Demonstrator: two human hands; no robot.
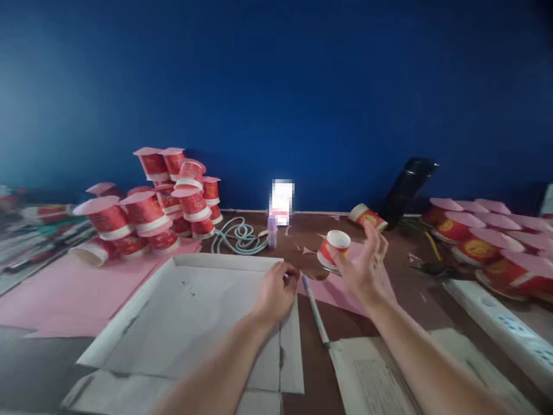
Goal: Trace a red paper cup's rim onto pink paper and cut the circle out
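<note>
My left hand is over the right edge of a flat white cardboard box lid. Its fingers are curled in a pinch, and whatever they may hold is too small or hidden to make out. My right hand is open with its fingers apart, the thumb beside a red and white paper cup. Whether the thumb touches the cup is unclear. That cup stands mouth up by a pink paper sheet. Between my hands lies a long, thin, pale stick-like tool.
Stacked red cups with pink paper tops stand left; more such cups are right. Behind are a coiled cable, a purple bottle, a tipped cup and a black object. A power strip lies right.
</note>
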